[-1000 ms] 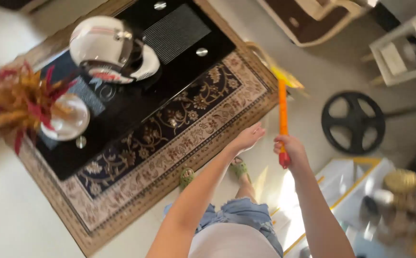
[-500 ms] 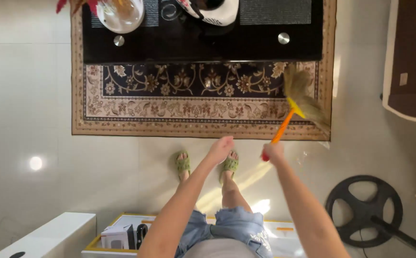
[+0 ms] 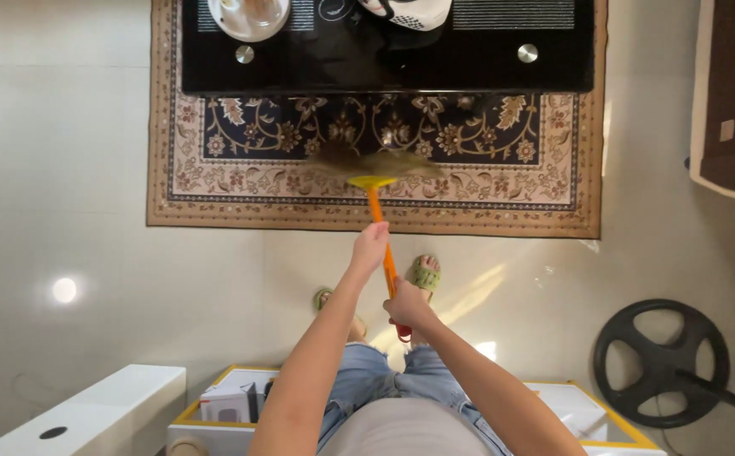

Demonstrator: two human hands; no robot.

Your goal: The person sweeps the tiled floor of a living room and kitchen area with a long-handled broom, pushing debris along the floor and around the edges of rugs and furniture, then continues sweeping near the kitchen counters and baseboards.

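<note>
Orange-handled broom [image 3: 375, 196] brushing the patterned rug [image 3: 215, 181] below the black table [image 3: 469, 72]; left hand [image 3: 371, 247] curling round mid-handle, right hand [image 3: 404, 309] gripping its lower end.

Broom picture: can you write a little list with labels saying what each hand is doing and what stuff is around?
Left hand: wrapped around the upper part of the orange handle
Right hand: wrapped around the handle lower down, near its red end
Broom: orange handle, yellow head, straw bristles blurred over the rug
Rug: patterned, tan border, dark blue middle, lying on a pale tiled floor
Table: black, standing on the rug
Feet: in green sandals
Nearby: black weight plate on the floor at right
</note>
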